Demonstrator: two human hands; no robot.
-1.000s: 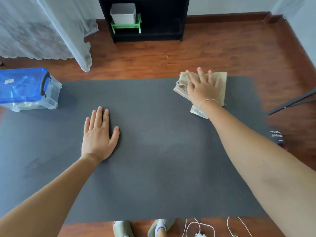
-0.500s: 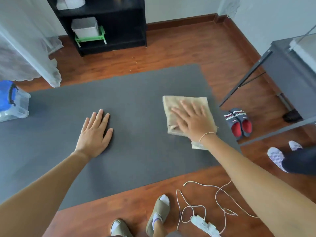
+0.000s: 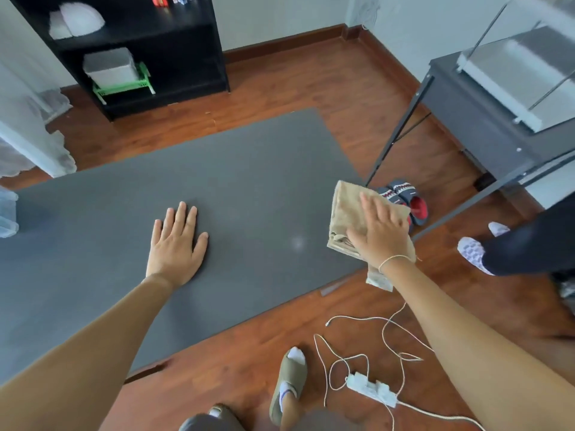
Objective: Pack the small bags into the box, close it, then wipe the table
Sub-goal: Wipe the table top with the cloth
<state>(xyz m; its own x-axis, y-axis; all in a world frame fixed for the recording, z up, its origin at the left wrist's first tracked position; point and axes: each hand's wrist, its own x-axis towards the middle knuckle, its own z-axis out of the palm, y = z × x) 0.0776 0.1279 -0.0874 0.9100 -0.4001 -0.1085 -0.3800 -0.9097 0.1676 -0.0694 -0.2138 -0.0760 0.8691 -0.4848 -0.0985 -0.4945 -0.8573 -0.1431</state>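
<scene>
right hand [image 3: 381, 233] flat on cloth [image 3: 348, 213], now overhanging table [image 3: 249, 181] edge | left hand [image 3: 177, 244] unmoved, fingers spread | box [image 3: 7, 213] likely cropped

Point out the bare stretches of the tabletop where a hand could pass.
Bare: between the left hand and the cloth, and the table's far half. Taken: the right edge, where the right hand presses the cloth, and the far-left edge by the box.

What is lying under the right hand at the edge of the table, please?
A folded beige cloth lies under the right hand, pressed onto the grey table; one corner overhangs the edge. The tabletop beneath the cloth is covered.
</scene>
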